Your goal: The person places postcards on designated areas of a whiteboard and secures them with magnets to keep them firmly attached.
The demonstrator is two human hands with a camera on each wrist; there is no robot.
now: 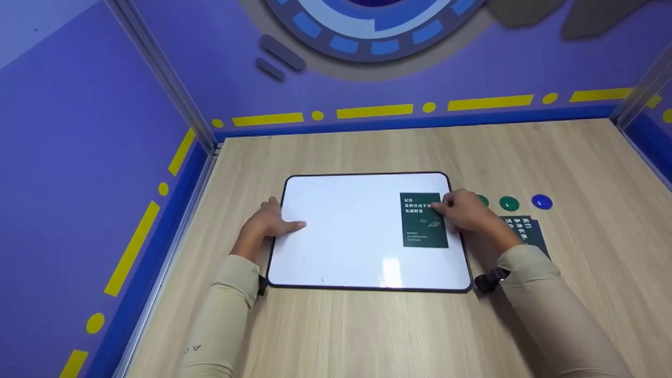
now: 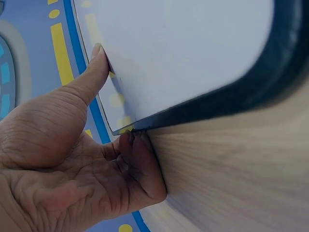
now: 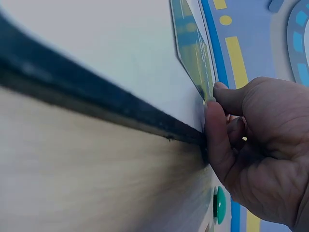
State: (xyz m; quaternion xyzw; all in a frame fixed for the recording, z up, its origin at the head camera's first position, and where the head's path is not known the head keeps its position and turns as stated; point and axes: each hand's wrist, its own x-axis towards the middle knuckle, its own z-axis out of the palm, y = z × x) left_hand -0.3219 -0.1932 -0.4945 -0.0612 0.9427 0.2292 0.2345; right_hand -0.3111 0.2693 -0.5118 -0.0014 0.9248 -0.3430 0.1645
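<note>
A whiteboard (image 1: 341,236) with a dark frame lies flat on the wooden table. My left hand (image 1: 265,219) grips its left edge, thumb over the white surface. In the left wrist view, the curled fingers (image 2: 145,169) meet the side of the frame. On the right part of the board is a dark green card (image 1: 420,228) with white print. My right hand (image 1: 464,210) pinches this card at its right edge, between thumb and index finger. The right wrist view shows the card (image 3: 190,46) edge-on, its corner at the fingertips.
Beyond my right hand sit a green round magnet (image 1: 509,203), a blue one (image 1: 542,201) and another green one (image 1: 483,200), partly hidden by the hand. More dark cards (image 1: 536,231) lie by my right wrist. Purple panels (image 1: 367,89) wall the table's back and sides.
</note>
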